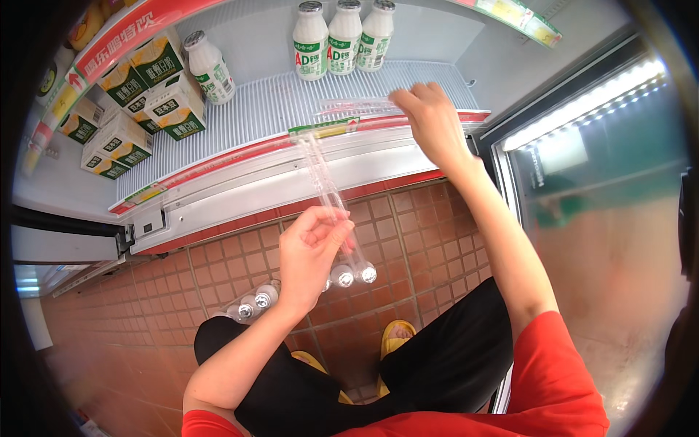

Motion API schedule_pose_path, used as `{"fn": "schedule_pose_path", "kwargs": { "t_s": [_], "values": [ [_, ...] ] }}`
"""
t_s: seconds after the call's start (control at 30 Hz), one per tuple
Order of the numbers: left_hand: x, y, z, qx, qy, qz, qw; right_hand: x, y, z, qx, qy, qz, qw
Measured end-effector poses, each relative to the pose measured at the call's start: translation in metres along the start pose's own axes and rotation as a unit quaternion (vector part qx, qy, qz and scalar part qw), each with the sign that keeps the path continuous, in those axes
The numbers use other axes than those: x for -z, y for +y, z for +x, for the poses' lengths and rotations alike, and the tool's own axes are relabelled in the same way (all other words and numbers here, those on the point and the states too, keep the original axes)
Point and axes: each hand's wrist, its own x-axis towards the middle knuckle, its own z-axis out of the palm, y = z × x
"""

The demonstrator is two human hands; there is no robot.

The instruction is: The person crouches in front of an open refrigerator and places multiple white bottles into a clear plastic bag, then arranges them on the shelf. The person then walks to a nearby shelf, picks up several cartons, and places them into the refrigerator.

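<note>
My left hand (313, 244) is closed around a long clear plastic strip (318, 171), which slants up to the shelf's front edge. A second clear strip (357, 107) lies over the ribbed shelf (269, 98), slightly blurred. Its right end is between the curled fingers of my right hand (435, 124), just above the shelf. Behind the strips stand three white bottles (328, 44) with green labels and dark caps. Beneath my left hand, several bottles with silvery tops (344, 277) stand near the floor, partly hidden by that hand and forearm.
Green, white and yellow drink cartons (156, 91) and another white bottle (210, 67) occupy the shelf's left side. A red and white price rail (240, 154) runs along its front. The glass door (604, 218) stands open at right. Brown floor tiles (364, 306) lie below.
</note>
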Motion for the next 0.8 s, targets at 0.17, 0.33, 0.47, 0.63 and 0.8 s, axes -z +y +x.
{"fn": "schedule_pose_path", "kwargs": {
  "t_s": [0.17, 0.33, 0.47, 0.63, 0.8],
  "values": [
    [-0.001, -0.002, -0.004, 0.019, -0.012, 0.011, 1.0, -0.003, -0.003, 0.008, 0.167, 0.094, -0.13, 0.973],
    [-0.01, -0.008, -0.014, 0.094, -0.07, 0.031, 0.993, 0.039, -0.08, -0.034, -0.192, -0.183, 0.501, 0.824],
    [-0.018, -0.018, -0.023, 0.083, -0.151, 0.033, 0.984, 0.039, -0.089, -0.074, -0.245, -0.198, 0.52, 0.794],
    [-0.005, -0.011, -0.009, 0.053, -0.065, 0.01, 0.996, 0.036, -0.117, -0.104, -0.234, -0.211, 0.524, 0.791],
    [-0.004, -0.017, -0.007, 0.0, -0.036, 0.033, 0.999, 0.022, -0.13, -0.105, -0.229, -0.097, 0.496, 0.832]
  ]
}}
